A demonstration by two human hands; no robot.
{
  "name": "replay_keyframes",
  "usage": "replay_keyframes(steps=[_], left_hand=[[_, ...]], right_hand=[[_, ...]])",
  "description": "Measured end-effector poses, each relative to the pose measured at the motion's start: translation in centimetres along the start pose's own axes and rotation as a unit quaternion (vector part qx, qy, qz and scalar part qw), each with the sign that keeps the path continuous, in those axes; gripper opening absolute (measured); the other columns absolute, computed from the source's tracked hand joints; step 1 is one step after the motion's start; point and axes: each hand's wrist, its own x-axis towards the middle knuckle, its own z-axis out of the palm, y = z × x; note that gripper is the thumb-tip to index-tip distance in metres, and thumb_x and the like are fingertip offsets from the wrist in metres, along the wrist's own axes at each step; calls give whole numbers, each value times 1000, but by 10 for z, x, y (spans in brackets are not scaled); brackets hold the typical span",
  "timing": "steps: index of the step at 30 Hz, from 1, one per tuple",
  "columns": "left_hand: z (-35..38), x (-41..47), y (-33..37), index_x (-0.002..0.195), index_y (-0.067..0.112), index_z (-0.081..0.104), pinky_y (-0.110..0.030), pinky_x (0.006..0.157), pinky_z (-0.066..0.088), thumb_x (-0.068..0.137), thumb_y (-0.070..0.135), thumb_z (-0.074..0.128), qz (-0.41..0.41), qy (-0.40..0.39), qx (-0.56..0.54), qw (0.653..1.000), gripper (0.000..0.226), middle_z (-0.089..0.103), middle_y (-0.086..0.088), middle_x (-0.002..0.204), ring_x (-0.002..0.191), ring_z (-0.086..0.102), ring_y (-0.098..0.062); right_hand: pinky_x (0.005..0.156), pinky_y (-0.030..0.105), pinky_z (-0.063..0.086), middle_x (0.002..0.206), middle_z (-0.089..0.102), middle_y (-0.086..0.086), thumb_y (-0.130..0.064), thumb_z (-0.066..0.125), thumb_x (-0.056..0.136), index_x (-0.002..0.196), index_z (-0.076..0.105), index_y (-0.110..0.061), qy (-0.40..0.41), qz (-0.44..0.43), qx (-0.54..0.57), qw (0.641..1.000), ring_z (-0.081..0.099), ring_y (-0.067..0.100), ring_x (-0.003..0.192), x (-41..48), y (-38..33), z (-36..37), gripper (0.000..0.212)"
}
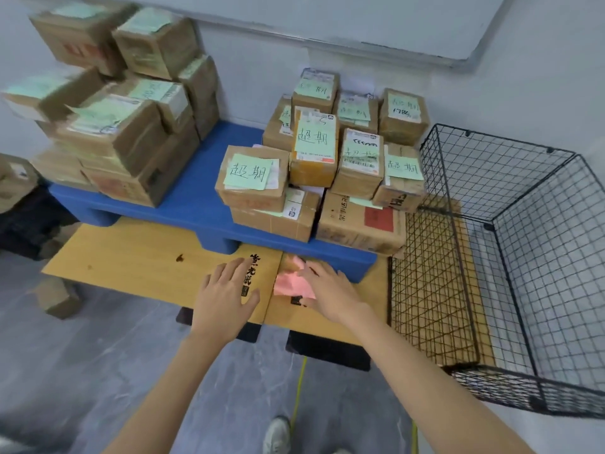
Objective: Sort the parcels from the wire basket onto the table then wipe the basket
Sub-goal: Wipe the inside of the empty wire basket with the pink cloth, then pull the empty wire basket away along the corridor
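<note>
Two stacks of brown cardboard parcels with green notes stand on a blue platform (183, 204): one stack at the left (131, 126) and one at the middle (327, 165). The black wire basket (510, 257) stands at the right on the wooden table (131, 257) with nothing inside it. A pink cloth (291, 283) lies on the table in front of the platform. My right hand (330, 293) rests on the cloth with its fingers spread over it. My left hand (226, 296) lies flat on the table just left of the cloth, fingers straight.
A small cardboard box (59, 299) lies on the grey floor under the table's left end. A yellow cable (299, 388) runs across the floor near my shoe (276, 434). A whiteboard (393, 24) hangs on the wall behind.
</note>
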Motion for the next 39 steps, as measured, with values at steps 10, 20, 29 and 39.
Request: replay_keyframes(steps=[10, 20, 29, 39], left_hand=[[-25, 35, 75, 136, 17, 54, -45, 96, 43, 89, 52, 37, 121, 60, 47, 990, 61, 55, -5, 139, 125, 49, -29], [-37, 48, 212, 149, 21, 39, -47, 103, 40, 89, 57, 37, 196, 115, -12, 974, 70, 44, 0, 152, 132, 44, -28], [-18, 55, 313, 155, 23, 27, -42, 113, 28, 97, 51, 44, 165, 68, -68, 982, 66, 34, 1, 158, 142, 34, -22], [9, 70, 353, 154, 16, 25, -44, 100, 46, 95, 42, 56, 87, 6, -122, 989, 71, 30, -4, 157, 140, 34, -24]], right_hand=[[110, 44, 36, 155, 35, 6, -39, 57, 97, 148, 39, -20, 237, 30, -115, 964, 32, 29, 142, -72, 22, -103, 58], [115, 52, 33, 163, 21, 7, -38, 56, 97, 150, 36, -23, 325, 223, -129, 910, 25, 32, 148, -207, 168, -152, 59], [106, 49, 38, 157, 29, 10, -31, 57, 97, 148, 39, -17, 250, 353, -91, 897, 27, 31, 144, -297, 310, -137, 56], [97, 45, 48, 152, 32, 5, -28, 56, 99, 146, 41, -20, 210, 301, 40, 929, 55, 27, 118, -304, 387, -113, 50]])
